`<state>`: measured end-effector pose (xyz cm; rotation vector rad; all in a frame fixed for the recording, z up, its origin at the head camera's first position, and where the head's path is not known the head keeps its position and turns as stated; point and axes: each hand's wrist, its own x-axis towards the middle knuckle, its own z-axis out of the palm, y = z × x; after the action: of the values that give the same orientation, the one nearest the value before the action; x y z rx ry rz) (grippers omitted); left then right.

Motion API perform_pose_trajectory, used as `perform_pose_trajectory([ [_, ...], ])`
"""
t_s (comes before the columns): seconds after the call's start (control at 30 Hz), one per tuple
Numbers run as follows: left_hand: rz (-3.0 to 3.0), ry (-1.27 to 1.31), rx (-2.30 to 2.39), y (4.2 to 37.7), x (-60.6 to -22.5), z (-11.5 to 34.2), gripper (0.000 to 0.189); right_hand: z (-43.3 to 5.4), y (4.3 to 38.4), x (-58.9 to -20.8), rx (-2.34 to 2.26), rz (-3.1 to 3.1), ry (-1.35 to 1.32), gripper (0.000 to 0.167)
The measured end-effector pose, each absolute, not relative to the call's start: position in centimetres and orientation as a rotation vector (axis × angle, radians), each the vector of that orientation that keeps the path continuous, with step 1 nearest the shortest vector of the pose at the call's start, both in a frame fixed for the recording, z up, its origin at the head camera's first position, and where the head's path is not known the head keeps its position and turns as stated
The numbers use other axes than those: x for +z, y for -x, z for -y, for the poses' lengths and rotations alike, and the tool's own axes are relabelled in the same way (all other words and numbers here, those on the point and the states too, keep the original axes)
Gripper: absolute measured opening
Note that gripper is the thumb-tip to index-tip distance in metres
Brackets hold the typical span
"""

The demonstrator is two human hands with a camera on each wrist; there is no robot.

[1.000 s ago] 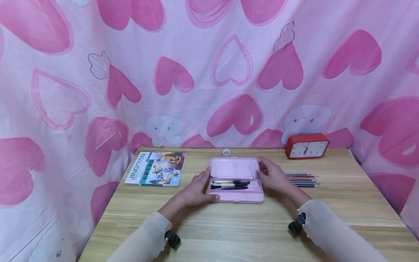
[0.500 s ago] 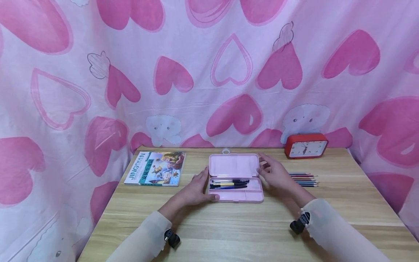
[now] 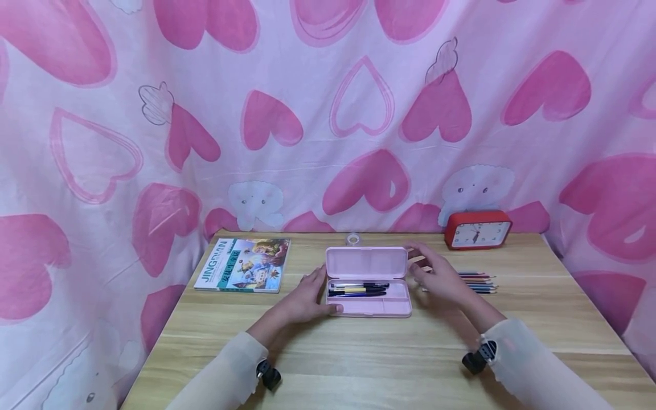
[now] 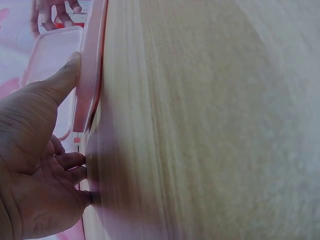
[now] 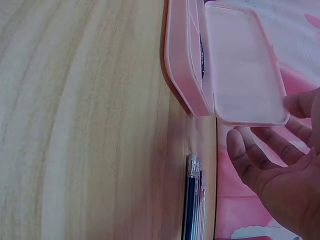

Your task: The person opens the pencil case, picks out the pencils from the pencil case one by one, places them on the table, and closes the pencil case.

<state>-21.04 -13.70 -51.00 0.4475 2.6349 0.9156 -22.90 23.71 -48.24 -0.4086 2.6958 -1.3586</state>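
Note:
A pink pencil case (image 3: 359, 308) lies on the wooden table with its lid (image 3: 366, 263) swung up and leaning back. Several pens (image 3: 357, 291) are in its rear compartment. My left hand (image 3: 303, 299) holds the case's left end, thumb at the front corner and fingers along the side; the left wrist view shows the thumb (image 4: 67, 77) pressed on the pink wall. At the other end, my right hand (image 3: 438, 276) hovers by the lid's right edge, fingers spread and loosely bent. In the right wrist view, its thumb (image 5: 300, 104) overlaps the lid's corner.
Several pencils (image 3: 479, 283) lie right of the case, partly behind my right hand. A red clock (image 3: 479, 229) stands at the back right. A tape roll (image 3: 352, 239) sits behind the lid, and a book (image 3: 243, 265) lies at the left. A heart-patterned curtain (image 3: 366, 102) hangs behind.
The lid rises more upright half a second ago, then tips back again. My right hand has shifted slightly right, its fingers coming away from the lid's edge. My left hand stays put.

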Motion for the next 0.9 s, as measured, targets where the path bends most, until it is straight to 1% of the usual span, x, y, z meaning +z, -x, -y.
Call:
perform_pose_trajectory([
  [0.1, -2.637, -0.451, 0.903, 21.0, -51.2, 13.8, 0.122, -23.8, 22.6, -48.1, -1.365, -2.705, 0.395, 0.038],
  [0.23, -2.648, -0.450, 0.870, 21.1, -51.4, 13.9, 0.118, -23.8, 22.2, -47.9, -1.330, -2.724, 0.424, 0.026],
  [0.5, -2.629, -0.509, 0.876, 21.2, -51.2, 14.5, 0.117, -24.2, 21.6, -48.0, -1.184, -2.726, 0.687, 0.009],
  [0.6, -2.612, -0.554, 0.935, 21.4, -50.5, 14.7, 0.113, -24.6, 21.1, -48.0, -1.139, -2.674, 0.773, 0.012],
  [0.77, -2.633, -0.633, 0.907, 21.5, -49.4, 14.5, 0.096, -24.7, 20.3, -48.5, -0.977, -2.664, 0.760, 0.025],
  [0.9, -2.688, -0.663, 0.766, 21.3, -49.1, 14.0, 0.096, -24.1, 20.1, -48.9, -0.878, -2.697, 0.742, 0.030],
])
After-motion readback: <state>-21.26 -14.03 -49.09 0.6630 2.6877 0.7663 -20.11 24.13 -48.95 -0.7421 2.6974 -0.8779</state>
